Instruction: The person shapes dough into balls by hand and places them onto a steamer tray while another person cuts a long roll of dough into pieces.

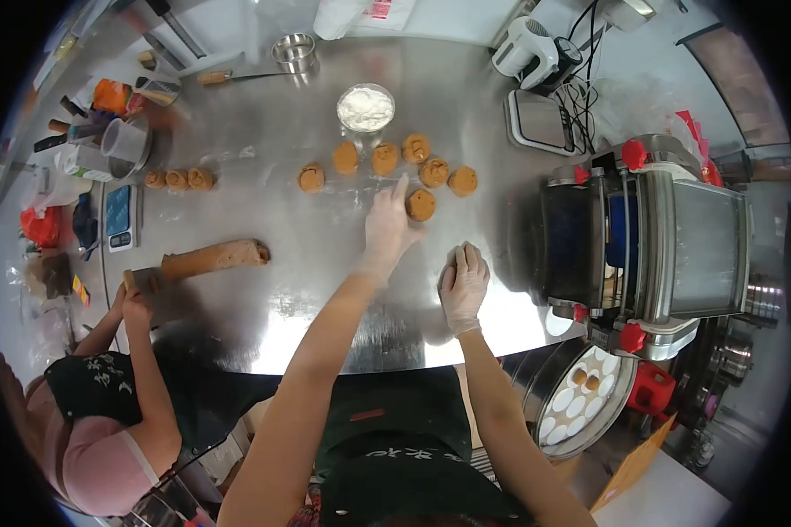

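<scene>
Head cam: left hand (390,224) is spread open right beside a brown dough piece (422,205) on the counter (466,88); right hand (465,285) rests there, can't tell if it's gripping. Clear bowl (366,129) has white powder (366,106); round metal pan (527,382) holds white circles (575,407), two brown lumps (592,383).

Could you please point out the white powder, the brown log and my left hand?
White powder (366,108): head view, middle of its top surface.
Brown log (214,260): head view, middle of its length.
Left hand (387,230): head view, back of the hand.
</scene>
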A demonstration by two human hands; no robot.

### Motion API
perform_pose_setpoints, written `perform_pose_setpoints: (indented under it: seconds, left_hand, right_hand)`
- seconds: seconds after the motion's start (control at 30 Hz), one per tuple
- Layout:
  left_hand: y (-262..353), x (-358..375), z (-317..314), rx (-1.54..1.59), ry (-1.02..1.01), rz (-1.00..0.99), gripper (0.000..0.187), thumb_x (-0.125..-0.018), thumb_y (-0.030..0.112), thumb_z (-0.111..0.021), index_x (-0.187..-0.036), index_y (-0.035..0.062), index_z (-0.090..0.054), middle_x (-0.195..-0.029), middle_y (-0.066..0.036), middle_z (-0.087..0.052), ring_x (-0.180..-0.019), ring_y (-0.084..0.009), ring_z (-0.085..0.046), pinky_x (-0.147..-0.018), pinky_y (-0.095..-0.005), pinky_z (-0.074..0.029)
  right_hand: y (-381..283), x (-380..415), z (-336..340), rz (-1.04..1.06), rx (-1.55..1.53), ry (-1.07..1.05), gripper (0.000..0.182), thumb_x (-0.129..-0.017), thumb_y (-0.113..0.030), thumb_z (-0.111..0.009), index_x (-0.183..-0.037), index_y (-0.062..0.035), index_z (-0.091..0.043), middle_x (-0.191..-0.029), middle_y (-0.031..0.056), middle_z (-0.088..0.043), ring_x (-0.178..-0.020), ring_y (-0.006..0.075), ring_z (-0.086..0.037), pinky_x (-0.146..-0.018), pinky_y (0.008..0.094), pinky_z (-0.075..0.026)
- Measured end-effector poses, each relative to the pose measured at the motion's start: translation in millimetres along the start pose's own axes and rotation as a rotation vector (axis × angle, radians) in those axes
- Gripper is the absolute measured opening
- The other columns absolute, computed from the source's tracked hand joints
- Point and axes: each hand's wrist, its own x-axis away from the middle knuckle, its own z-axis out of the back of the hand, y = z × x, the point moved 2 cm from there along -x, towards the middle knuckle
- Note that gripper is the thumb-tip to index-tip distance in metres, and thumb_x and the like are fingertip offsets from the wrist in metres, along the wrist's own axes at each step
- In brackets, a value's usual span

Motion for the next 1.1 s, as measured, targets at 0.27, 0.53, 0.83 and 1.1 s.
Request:
perform_pose_setpoints:
  seconds: [0.27, 0.53, 0.83, 1.1]
  left_hand:
    - [-15.2, 15.8, -37.0, 0.109, -0.06, -0.106, 0.059, -0.071, 0.021, -0.084, -0.125, 0.015, -0.061, -0.115, -0.01, -0.059, -0.108, -0.0306, -0.058, -0.089, -0.0413, -0.054]
    - [0.2, 197.7, -37.1, 0.024, 0.039, 0.212, 0.071, -0.066, 0.026, -0.087, -0.13, 0.0175, -0.057, -0.119, -0.011, -0.057, -0.109, -0.0324, -0.057, -0.091, -0.0442, -0.05]
    - [-11.9, 240.8, 1.1, 0.279, 0.14, 0.467, 0.074, -0.074, 0.012, -0.078, -0.142, 0.0127, -0.047, -0.116, -0.012, -0.055, -0.102, -0.0274, -0.058, -0.086, -0.0393, -0.052]
    - [-24.2, 246.7, 2.6, 0.515, 0.289, 0.623, 0.048, -0.083, -0.01, -0.063, -0.127, 0.009, -0.058, -0.103, -0.004, -0.059, -0.085, -0.0144, -0.056, -0.077, -0.0286, -0.051]
  right_hand:
    - [4.1, 1.5, -1.9, 0.011, -0.005, -0.009, 0.046, -0.086, -0.005, -0.061, -0.132, -0.0037, -0.052, -0.136, 0.0153, -0.053, -0.127, 0.0356, -0.049, -0.107, 0.0499, -0.038]
    - [-0.7, 8.5, 3.1, -0.074, -0.092, -0.061, 0.037, -0.089, -0.01, -0.062, -0.125, -0.0061, -0.061, -0.124, 0.0148, -0.062, -0.121, 0.0357, -0.055, -0.101, 0.0458, -0.045]
    - [-84.6, 19.8, -14.2, -0.066, -0.091, -0.269, 0.017, -0.095, -0.024, -0.064, -0.104, -0.0112, -0.071, -0.089, 0.0116, -0.071, -0.078, 0.032, -0.068, -0.07, 0.042, -0.054]
    - [-78.9, 25.1, -35.5, 0.102, -0.029, -0.131, 0.019, -0.091, -0.017, -0.066, -0.108, -0.01, -0.066, -0.087, 0.0093, -0.066, -0.082, 0.0305, -0.064, -0.071, 0.0437, -0.051]
